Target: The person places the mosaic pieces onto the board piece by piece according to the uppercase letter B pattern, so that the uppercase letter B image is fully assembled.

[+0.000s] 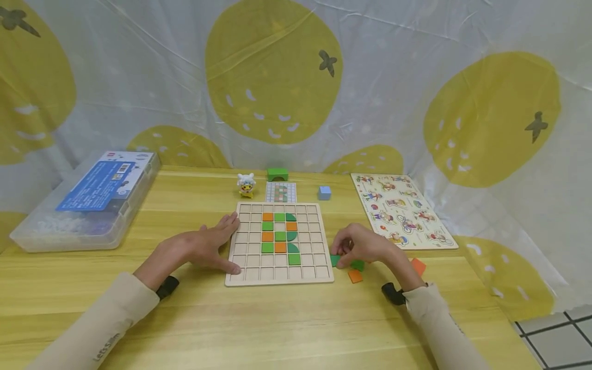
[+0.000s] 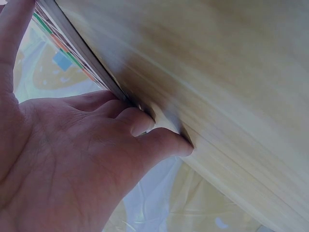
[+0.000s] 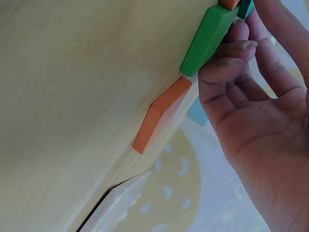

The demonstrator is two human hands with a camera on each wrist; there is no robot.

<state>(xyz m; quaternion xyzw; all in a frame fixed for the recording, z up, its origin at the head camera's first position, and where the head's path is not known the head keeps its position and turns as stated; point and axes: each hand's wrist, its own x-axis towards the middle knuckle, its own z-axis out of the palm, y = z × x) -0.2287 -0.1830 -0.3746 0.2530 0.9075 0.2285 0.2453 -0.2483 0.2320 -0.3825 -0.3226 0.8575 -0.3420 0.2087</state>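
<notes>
A wooden grid board [image 1: 250, 277] lies mid-table, bearing orange and green squares and dark green rounded pieces. My left hand [image 1: 205, 246] is spread along its left edge, thumb on the front left corner and fingertips at the rim; the left wrist view shows the fingers [image 2: 169, 142] against the board's side. Just off the right edge, my right hand [image 1: 363, 244] pinches a dark green piece [image 1: 335, 260] between thumb and fingers. Under and beside that hand lie a green tile [image 3: 205, 41] and an orange tile [image 1: 355, 276]; another orange tile [image 1: 418, 266] lies farther right.
Behind the board are a pattern card [image 1: 280, 192], a green arch block [image 1: 277, 174], a small figurine [image 1: 246, 185] and a blue cube [image 1: 325, 193]. A picture puzzle board [image 1: 402, 213] lies at the right. A clear plastic case [image 1: 88, 200] occupies the left; a patterned curtain hangs behind.
</notes>
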